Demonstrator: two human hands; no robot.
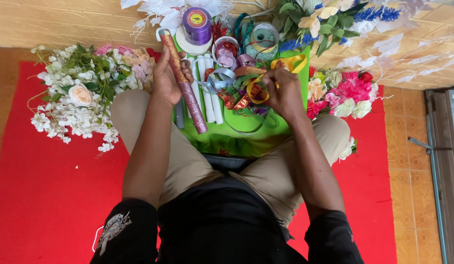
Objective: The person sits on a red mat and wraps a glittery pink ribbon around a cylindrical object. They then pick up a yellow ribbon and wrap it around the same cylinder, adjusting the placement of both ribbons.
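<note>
Our left hand (pixel 167 78) wraps its fingers around 1 glittery red roll (pixel 185 85), while our right hand (pixel 284 93) seemingly pinches yellow ribbon (pixel 290 62).

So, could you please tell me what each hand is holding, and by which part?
The left hand grips a glittery red roll around its upper part. The right hand pinches a yellow ribbon among the loose ribbons.

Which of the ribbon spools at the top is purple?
The purple spool standing upright at top left, above the left hand; the other spools beside it are red and green.
</note>
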